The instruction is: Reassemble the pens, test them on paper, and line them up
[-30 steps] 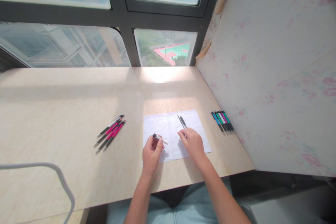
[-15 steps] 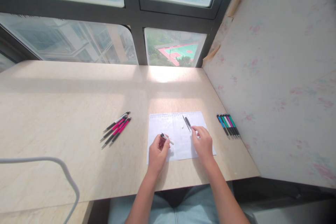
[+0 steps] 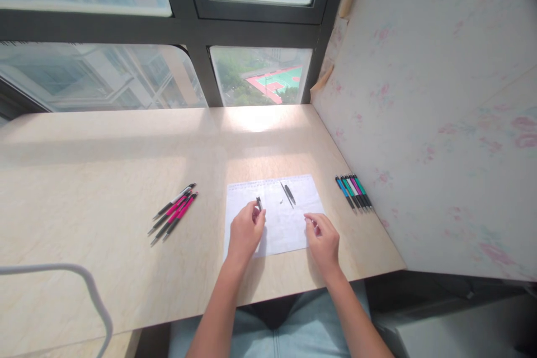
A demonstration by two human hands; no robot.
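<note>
My left hand (image 3: 246, 229) is closed around a pen part (image 3: 259, 202), which stands nearly upright; its black end shows above the fingers and the rest is hidden. To the right, my right hand (image 3: 323, 238) hovers by the paper's edge with thumb and forefinger pinched; whatever they hold is too small to make out. Under both hands lies a white sheet of paper (image 3: 274, 229). On it, beyond my hands, are a thin pen refill (image 3: 286, 193), a black pen section (image 3: 290, 194) beside it, and a tiny pale piece (image 3: 281, 201).
Left of the paper, several pens with pink or white barrels (image 3: 178, 213) lie in a loose group on the table (image 3: 104, 190). A row of colourful pens (image 3: 353, 193) lies near the wall (image 3: 440, 151). A grey cable (image 3: 90, 285) curves across the front left.
My left hand has turned the pen part from tilted to nearly upright. My right hand has drawn back from beside the black pen section toward me. The whole view has shifted slightly.
</note>
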